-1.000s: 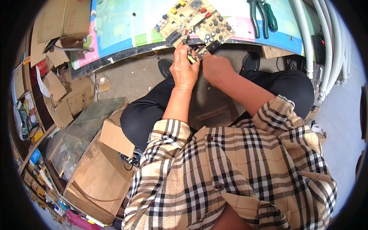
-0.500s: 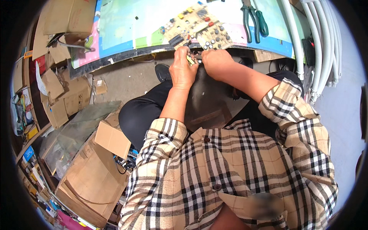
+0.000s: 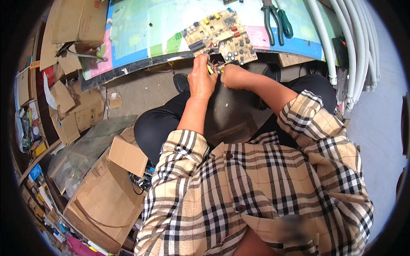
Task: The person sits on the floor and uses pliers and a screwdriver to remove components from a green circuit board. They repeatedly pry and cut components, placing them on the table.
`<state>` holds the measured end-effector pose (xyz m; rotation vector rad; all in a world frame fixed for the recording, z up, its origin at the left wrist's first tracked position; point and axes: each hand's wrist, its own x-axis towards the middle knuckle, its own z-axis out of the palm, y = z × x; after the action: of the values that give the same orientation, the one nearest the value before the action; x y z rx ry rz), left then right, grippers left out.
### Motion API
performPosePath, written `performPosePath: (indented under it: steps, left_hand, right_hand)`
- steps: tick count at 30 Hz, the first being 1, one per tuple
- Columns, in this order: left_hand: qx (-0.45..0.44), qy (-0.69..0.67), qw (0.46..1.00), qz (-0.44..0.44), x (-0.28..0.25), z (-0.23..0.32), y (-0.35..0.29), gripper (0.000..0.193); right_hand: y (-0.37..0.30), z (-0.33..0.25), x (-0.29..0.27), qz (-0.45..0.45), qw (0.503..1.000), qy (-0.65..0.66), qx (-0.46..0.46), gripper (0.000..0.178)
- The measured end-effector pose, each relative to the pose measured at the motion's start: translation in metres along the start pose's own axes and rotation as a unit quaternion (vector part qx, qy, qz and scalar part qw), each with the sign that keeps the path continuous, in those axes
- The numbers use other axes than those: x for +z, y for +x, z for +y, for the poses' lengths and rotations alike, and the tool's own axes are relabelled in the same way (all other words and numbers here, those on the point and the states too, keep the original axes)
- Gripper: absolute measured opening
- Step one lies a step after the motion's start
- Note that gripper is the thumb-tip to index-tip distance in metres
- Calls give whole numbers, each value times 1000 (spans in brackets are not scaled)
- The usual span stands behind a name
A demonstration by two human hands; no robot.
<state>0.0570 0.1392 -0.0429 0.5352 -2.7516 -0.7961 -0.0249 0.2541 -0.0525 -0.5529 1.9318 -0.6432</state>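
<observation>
A tan circuit board [image 3: 209,35], crowded with small components, lies at the near edge of the table and juts over it. Just below its near corner, my left hand [image 3: 200,81] is closed, fingers bent, around a small part with a yellow strip [image 3: 210,69]. My right hand [image 3: 235,77] is closed beside it, thumb side facing the left hand. Something small and dark with a bit of yellow pokes out from its fingers; its kind is hidden. The two hands nearly meet above my lap.
Green-handled pliers [image 3: 268,21] and a green screwdriver [image 3: 287,27] lie on the colourful tabletop [image 3: 145,25], right of the board. White corrugated hoses [image 3: 352,51] hang at the right. Cardboard boxes [image 3: 87,115] and a glass sheet [image 3: 85,145] crowd the left.
My right hand has shifted slightly left and down, turning at the wrist. The circuit board, blurred before, now shows sharply and sits a little lower in view.
</observation>
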Motion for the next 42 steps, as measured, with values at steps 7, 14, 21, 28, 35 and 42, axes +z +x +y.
performPosePath:
  steps: [7,14,21,28,35,42]
  left_hand:
    - [-39,2,999,-9,-2,2,3,47]
    - [-11,-33,999,-7,-5,1,7,49]
    - [-14,14,1000,-17,-3,1,4,50]
    - [-14,13,999,-30,-4,1,5,52]
    - [-18,15,999,-36,-5,1,4,53]
    - [0,12,999,-36,-8,1,5,52]
  right_hand:
    - [-23,-14,-3,36,972,-228,-38,26]
    - [-15,6,-24,-198,925,315,79,28]
    - [-30,-15,-17,-12,999,-27,36,33]
    - [-15,4,-17,-120,969,201,85,32]
    - [-11,7,-17,-84,993,73,27,24]
    - [-9,15,-19,-168,946,257,107,21]
